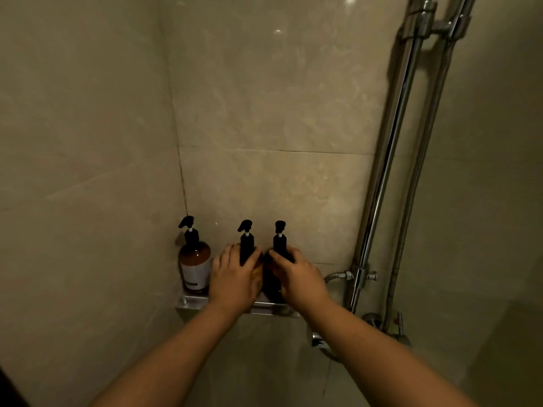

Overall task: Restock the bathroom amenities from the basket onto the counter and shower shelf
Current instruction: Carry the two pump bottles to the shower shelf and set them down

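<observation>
Now, notes from the shower corner. The shower shelf [192, 302] sits at about 6 o'clock in your view, fixed where the two tiled walls meet. Three amber pump bottles stand on it in a row.

- Left bottle [195, 261]: upright, white label facing you, hard into the corner. Nothing touches it.
- Middle bottle [246, 243]: at 3 o'clock of the left one. Your left hand [233, 279] is wrapped round its shoulder, fingers curled over the top of the body, pump neck rising between them.
- Right bottle [279, 243]: at 3 o'clock again, close beside the middle one. Your right hand [301, 277] is closed on its shoulder in the same way. Its label side cannot be made out; the body reads dark.

Chrome riser rail [390, 160] and mixer valve [379, 320] lie off toward 3 and 4 o'clock, apart from the shelf.

Progress, as a judgement: the shelf half of the job looks nearly done. All three bottles are standing on the shelf, and the two you hold probably need only seating or squaring, perhaps with labels turned outward to match the left one.

Left to do: release both. The basket and the counter are out of view, so you cannot tell from here how much counter stock remains.
</observation>
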Demonstrator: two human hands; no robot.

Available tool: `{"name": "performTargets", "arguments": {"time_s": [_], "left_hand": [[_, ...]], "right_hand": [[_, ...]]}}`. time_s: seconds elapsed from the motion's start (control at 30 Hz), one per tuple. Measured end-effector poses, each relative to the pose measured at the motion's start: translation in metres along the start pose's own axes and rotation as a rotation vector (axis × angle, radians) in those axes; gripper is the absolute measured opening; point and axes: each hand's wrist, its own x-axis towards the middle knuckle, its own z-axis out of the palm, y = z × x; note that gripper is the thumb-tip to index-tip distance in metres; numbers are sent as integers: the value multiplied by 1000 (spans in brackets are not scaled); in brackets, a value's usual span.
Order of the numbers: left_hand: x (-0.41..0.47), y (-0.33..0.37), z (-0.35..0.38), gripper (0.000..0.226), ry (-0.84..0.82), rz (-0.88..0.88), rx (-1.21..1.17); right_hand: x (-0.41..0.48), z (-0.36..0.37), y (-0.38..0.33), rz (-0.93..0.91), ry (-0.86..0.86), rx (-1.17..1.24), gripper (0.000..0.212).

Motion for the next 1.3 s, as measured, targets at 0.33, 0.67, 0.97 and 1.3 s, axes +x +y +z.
{"name": "performTargets", "arguments": {"time_s": [0.33,0.67,0.97,1.3], "left_hand": [[4,-14,-3,74,-33,7,135],[4,-30,-5,75,-36,-33,174],[1,-51,-6,78,-22,-57,202],[6,-47,-2,78,-39,-124,174]], "right_hand": [[11,2,-5,-9,-15,-22,64],[23,12,-18,-32,17,-11,63],[33,21,-36,-57,25,47,61],[31,20,-35,-71,20,37,64]]}}
